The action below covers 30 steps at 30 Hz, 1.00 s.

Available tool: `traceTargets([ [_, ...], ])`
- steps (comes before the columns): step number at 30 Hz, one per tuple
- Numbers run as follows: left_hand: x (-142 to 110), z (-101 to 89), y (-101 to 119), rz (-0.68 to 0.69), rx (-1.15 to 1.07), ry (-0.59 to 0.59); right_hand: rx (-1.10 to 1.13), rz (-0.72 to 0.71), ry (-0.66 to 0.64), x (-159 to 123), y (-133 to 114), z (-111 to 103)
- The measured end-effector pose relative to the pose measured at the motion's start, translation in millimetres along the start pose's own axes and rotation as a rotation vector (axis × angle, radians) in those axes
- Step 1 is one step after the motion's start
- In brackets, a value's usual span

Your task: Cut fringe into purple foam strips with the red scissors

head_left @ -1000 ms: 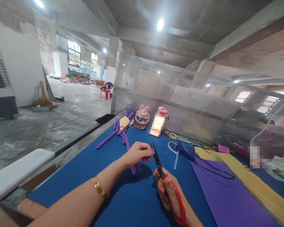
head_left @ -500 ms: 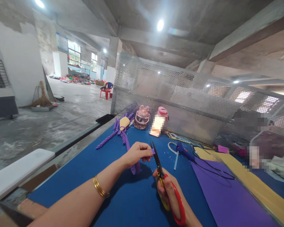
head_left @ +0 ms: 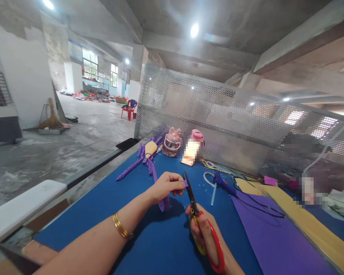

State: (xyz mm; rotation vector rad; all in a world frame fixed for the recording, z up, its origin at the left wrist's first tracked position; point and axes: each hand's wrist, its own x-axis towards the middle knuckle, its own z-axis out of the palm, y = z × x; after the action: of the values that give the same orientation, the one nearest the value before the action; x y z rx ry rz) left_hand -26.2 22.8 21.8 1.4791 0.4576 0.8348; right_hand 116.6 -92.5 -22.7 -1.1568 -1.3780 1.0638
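Between the thumb and fingers of my left hand (head_left: 169, 186) is the end of a purple strip (head_left: 164, 204). The strip loops down under the hand and runs back toward purple braided flower stems (head_left: 132, 167) with a yellow wrapped piece (head_left: 151, 149). My right hand (head_left: 206, 229) grips scissors (head_left: 190, 193) with red and yellow handles. Their dark blades point up and away, slightly apart at the tips, with the strip's end at the blades beside my left fingertips. Whether the blades touch it I cannot tell.
On the blue table (head_left: 157, 252), a glue gun (head_left: 222, 182) with a glue stick and black cord lies right of the scissors. Purple sheet (head_left: 269, 229) and yellow sheet (head_left: 309, 217) cover the right side. A phone (head_left: 190, 152), pink helmet-shaped item (head_left: 172, 142) and perforated metal screen (head_left: 218, 110) stand behind.
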Motion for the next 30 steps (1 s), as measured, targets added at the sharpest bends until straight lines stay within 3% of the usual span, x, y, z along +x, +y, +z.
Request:
traceTargets([
  [18,-1,1.2,3,-0.008,-0.005,0.008,-0.021,-0.011,-0.065,0,-3,-3],
  [30,-1,1.4,3,-0.007,-0.006,0.013,-0.029,-0.023,-0.018,1,3,-2],
])
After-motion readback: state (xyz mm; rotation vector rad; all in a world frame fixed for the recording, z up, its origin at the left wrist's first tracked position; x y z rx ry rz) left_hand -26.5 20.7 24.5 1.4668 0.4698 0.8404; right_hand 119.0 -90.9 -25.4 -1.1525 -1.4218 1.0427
